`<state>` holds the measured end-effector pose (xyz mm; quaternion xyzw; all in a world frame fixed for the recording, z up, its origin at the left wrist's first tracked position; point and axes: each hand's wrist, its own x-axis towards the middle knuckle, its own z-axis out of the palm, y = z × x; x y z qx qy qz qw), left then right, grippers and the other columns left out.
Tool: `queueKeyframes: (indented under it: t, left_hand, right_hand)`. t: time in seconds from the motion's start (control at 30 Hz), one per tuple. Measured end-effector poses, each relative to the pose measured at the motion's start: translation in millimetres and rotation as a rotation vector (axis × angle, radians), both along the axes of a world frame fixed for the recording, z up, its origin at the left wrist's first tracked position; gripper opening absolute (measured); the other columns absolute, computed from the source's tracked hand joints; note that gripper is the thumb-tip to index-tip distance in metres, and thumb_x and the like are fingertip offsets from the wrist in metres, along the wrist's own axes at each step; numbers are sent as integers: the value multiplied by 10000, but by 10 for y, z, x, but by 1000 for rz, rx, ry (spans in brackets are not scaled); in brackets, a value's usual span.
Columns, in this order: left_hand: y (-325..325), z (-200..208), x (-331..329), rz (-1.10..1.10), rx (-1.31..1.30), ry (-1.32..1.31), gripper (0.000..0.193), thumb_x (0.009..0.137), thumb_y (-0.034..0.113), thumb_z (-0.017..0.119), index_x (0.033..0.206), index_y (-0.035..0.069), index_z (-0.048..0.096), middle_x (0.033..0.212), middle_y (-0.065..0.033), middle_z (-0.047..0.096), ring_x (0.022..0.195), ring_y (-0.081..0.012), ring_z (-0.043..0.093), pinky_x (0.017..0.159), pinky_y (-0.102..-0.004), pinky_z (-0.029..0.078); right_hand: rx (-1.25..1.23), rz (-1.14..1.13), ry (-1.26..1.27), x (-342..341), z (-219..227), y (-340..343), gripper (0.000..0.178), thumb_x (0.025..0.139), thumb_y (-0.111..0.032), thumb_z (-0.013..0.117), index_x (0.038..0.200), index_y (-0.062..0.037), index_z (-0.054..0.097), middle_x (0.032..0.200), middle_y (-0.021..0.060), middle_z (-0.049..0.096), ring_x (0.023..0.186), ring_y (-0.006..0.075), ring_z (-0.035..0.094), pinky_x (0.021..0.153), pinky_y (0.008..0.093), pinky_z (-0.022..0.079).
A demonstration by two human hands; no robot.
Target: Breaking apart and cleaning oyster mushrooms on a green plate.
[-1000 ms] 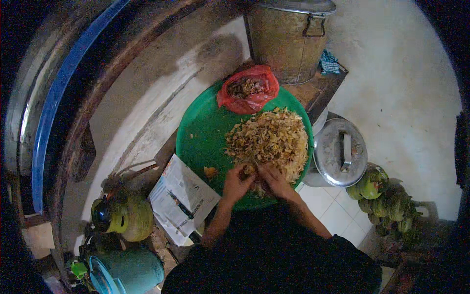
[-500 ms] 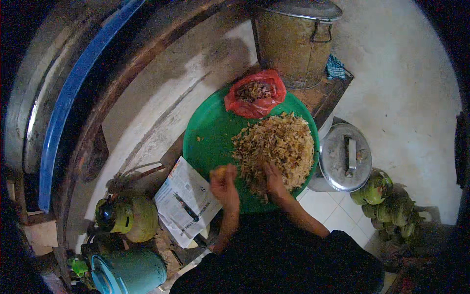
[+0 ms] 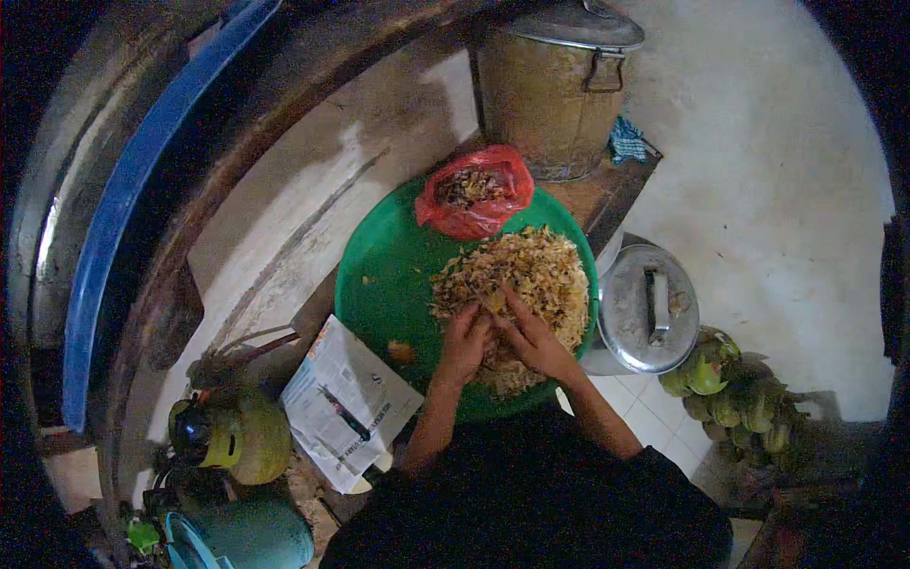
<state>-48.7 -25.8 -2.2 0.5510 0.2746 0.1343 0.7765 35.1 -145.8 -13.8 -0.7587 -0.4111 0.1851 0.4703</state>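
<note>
A large heap of pale brown shredded food (image 3: 555, 275) lies on the right side of a round green tray (image 3: 370, 284). My left hand (image 3: 464, 343) is at the heap's near left edge, its fingers curled into the shreds. Beside it, my right hand (image 3: 533, 339) rests on the heap with fingers stretched forward and apart. Between the fingertips of both hands shows a bit of the shredded food. A small orange-brown lump (image 3: 401, 352) sits on the tray left of my left hand. At the tray's far edge, an open red plastic bag (image 3: 476, 192) holds darker chopped pieces.
Left of the tray lies a printed paper sheet (image 3: 351, 403) with a dark slim object on it. A gas cylinder (image 3: 256, 436) and a turquoise bucket (image 3: 256, 531) stand lower left. A tall metal pot (image 3: 550, 104), a lidded pot (image 3: 649, 308) and green coconuts (image 3: 749, 408) are rightward.
My left hand has let go of the orange-brown lump, which now lies on the tray, and has moved right to the heap. My right hand stays on the heap, fingers reaching farther forward.
</note>
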Motion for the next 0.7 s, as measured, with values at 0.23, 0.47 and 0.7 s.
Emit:
queueKeyframes:
  t: [0.23,0.47,0.7]
  left_hand:
    - [-34,-359,264,-44,1078,-199,317,903,229,469,1109,-7,518,841,-107,571,729,-205,552,635,-326,437]
    - [-164,-366,410,-34,744,-19,305,884,290,476,1031,35,554,811,-94,596,695,-245,558,625,-358,451]
    - [-239,-197,393,-1,-17,52,347,895,229,397,1084,-35,519,698,-55,461,631,-174,482,581,-311,430]
  right_hand:
    - [-157,-194,-262,190,31,-94,329,909,-270,411,1150,-49,445,906,234,595,788,416,577,684,471,470]
    - [-14,-152,46,267,195,-227,467,921,-316,403,1251,14,388,1230,224,470,1209,318,396,1003,346,306]
    - [-109,-230,41,289,70,-192,466,925,-326,409,1265,-9,395,1259,186,458,1178,280,439,988,348,326]
